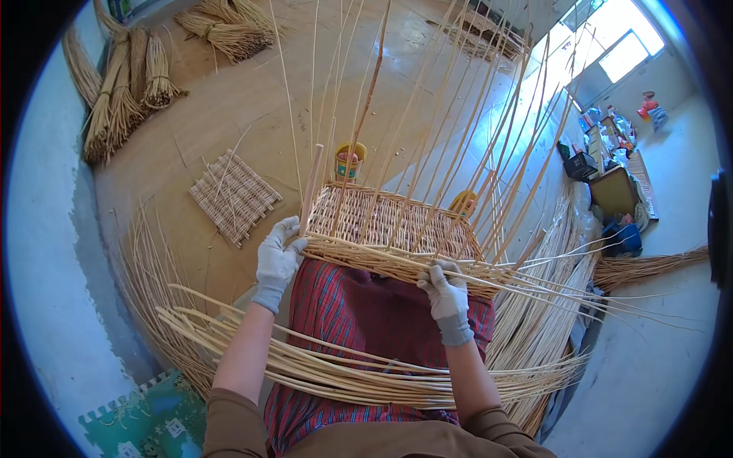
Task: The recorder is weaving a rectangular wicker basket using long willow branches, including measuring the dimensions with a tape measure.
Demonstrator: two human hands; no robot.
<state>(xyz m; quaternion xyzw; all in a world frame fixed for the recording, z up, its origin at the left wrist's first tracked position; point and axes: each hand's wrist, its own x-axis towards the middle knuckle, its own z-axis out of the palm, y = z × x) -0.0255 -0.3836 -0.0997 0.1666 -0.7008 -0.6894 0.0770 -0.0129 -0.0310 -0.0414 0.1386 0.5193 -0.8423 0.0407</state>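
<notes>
A half-woven wicker basket (397, 225) rests across my lap, its flat woven base tilted toward me and tall thin stakes (450, 145) rising from its edges. My left hand (278, 258), in a pale work glove, grips the basket's near left corner, beside a thick upright stick (312, 187). At the near edge, right of the middle, my gloved right hand (446, 296) has its fingers closed round the weaving rods (527, 281), whose loose ends trail out to the right. A bundle of long peeled rods (343, 374) lies across my lap, over a red striped cloth (324, 301).
A separate woven panel (235, 197) lies on the floor at left. Beyond the basket stands a yellow bucket (350, 161). Tied rod bundles (126, 99) lean on the left wall; more rods (546, 320) lie at my right. A cluttered shelf (615, 191) stands far right.
</notes>
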